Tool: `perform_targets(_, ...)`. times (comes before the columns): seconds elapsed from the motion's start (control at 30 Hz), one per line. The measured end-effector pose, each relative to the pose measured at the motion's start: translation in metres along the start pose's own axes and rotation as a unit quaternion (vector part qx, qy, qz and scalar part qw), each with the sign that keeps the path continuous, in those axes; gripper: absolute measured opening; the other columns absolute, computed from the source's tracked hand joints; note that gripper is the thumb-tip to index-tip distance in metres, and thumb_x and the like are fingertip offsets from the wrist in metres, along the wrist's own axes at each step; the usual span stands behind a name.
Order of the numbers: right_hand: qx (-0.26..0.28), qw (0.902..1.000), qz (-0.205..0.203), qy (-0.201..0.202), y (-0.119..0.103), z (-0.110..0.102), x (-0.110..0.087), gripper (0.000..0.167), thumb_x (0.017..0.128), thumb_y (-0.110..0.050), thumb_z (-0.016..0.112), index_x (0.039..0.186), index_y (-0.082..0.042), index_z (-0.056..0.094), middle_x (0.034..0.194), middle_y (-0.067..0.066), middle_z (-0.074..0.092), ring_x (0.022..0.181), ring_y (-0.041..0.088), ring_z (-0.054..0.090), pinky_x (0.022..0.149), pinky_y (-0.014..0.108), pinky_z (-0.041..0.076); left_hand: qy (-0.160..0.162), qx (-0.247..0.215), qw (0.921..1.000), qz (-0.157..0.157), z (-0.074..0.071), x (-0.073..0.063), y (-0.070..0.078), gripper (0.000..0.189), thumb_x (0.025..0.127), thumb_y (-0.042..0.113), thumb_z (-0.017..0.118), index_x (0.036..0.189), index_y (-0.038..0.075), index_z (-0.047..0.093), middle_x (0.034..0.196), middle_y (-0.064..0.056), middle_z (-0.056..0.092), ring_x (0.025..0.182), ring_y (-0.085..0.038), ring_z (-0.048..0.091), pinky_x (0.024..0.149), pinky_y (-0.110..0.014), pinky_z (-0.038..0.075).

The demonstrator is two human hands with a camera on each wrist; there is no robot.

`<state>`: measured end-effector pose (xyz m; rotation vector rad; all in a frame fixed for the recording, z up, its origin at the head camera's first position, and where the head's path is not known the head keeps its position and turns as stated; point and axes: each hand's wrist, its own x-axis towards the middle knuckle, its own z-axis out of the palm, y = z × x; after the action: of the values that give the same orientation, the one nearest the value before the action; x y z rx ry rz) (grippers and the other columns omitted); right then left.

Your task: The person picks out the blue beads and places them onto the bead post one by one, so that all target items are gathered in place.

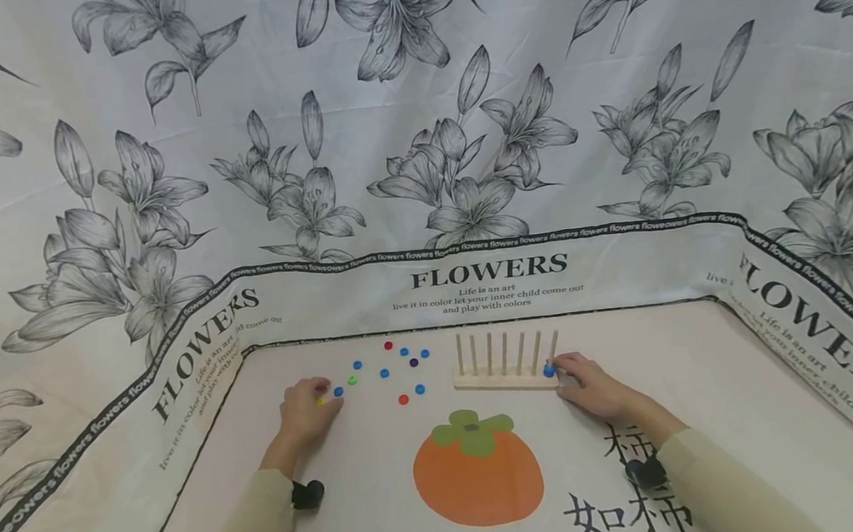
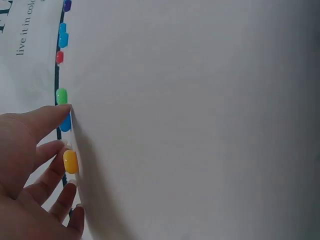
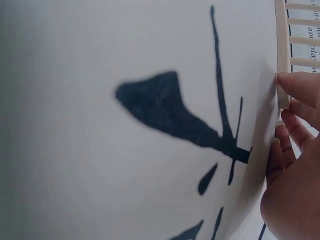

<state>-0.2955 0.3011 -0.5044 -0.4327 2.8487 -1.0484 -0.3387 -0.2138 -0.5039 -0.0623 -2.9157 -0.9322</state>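
A wooden peg rack with several upright pegs stands on the table. My right hand grips the right end of its base, with the thumb on the front side and fingers behind. One blue bead sits low at the rightmost peg. On the left, my left hand rests near the tabletop, thumb and fingers spread apart. A yellow bead lies by its fingers, and another blue bead is partly hidden behind the thumb. Just beyond the hand is a green bead.
Between the left hand and the rack lie scattered beads: red, orange-red, dark purple and several blue ones. The pale cloth bears a printed persimmon and dark characters. Behind hangs a flower-patterned curtain.
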Motion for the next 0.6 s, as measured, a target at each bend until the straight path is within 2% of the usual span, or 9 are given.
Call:
perform_targets(0.13, -0.006, 1.0, -0.001, 0.003, 0.0001, 0.0005, -0.0003, 0.055, 0.102, -0.016, 0.055, 0.15, 0.005, 0.042, 0.153, 0.027, 0.037, 0.138, 0.051, 0.038, 0.111, 0.068, 0.032, 0.005, 0.006, 1.0, -0.004, 0.002, 0.0028, 0.0006, 0.039, 0.093, 0.023, 0.072, 0.125, 0.001, 0.067, 0.124, -0.018, 0.068, 0.124, -0.041, 0.054, 0.107, -0.065, 0.034)
perform_targets(0.3, -0.006, 1.0, 0.002, 0.002, -0.0008, 0.0005, 0.0009, 0.054, 0.102, -0.019, 0.055, 0.149, 0.005, 0.043, 0.152, 0.028, 0.038, 0.136, 0.05, 0.041, 0.11, 0.067, 0.035, 0.008, -0.008, 0.9998, -0.017, 0.0025, 0.0037, 0.002, 0.032, 0.092, 0.023, 0.074, 0.118, 0.004, 0.071, 0.118, -0.015, 0.072, 0.122, -0.039, 0.056, 0.108, -0.065, 0.031)
perform_targets(0.6, 0.012, 0.9994, 0.032, -0.007, 0.0017, 0.001, 0.0023, 0.057, 0.102, -0.019, 0.055, 0.152, 0.002, 0.039, 0.152, 0.024, 0.037, 0.136, 0.047, 0.041, 0.109, 0.066, 0.036, 0.018, -0.002, 0.9995, -0.025, 0.0044, 0.0076, 0.0011, 0.026, 0.092, 0.025, 0.075, 0.11, 0.008, 0.073, 0.105, -0.008, 0.072, 0.112, -0.034, 0.059, 0.102, -0.06, 0.037)
